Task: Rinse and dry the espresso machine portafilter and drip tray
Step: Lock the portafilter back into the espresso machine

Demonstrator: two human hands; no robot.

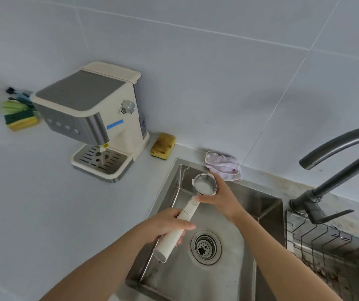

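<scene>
Our left hand is curled round the white handle of the portafilter, fingers wrapped over the top and thumb tucked beneath; our right hand cups the metal basket end, fingers bent round its far side and thumb pressed at the neck where the handle joins. We hold the portafilter over the sink, handle slanting down toward us, open mouth facing up; it hangs above the basin's left part, up and left of the drain.

Just behind the right hand a pale cloth lies crumpled on the sink's back edge, against the wall; a yellow sponge sits left of it, beside the machine. The drip tray is seated in the machine's base on the counter, well left of the sink, a few dark spots on its slotted grille. Further left we see more sponges, blurred. On the right a dark faucet arches back over the basin; a wire rack fills the second basin below it.
</scene>
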